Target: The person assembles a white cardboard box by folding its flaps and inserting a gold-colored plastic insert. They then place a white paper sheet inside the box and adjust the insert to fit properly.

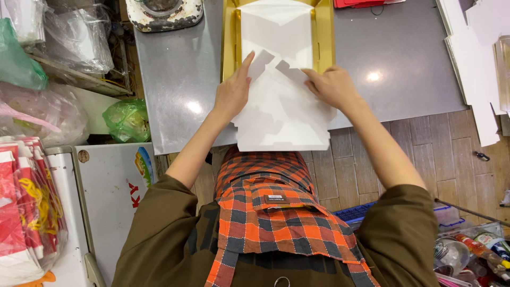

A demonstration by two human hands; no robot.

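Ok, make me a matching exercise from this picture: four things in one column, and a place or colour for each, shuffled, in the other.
Things:
1. white cardboard sheet
2. gold tray
3. green plastic bag
4. checked apron

Places or colours:
A. orange and grey, worn by the person
B. under both hands, hanging over the table's near edge
C. left of the grey table, low down
D. at the table's far side, partly under the white sheet

Pairs: 1-B, 2-D, 3-C, 4-A. The left hand and right hand press the sheet's flaps.

Green plastic bag (pixel 127 119), weighing scale (pixel 164 13), blue crate (pixel 356 212).
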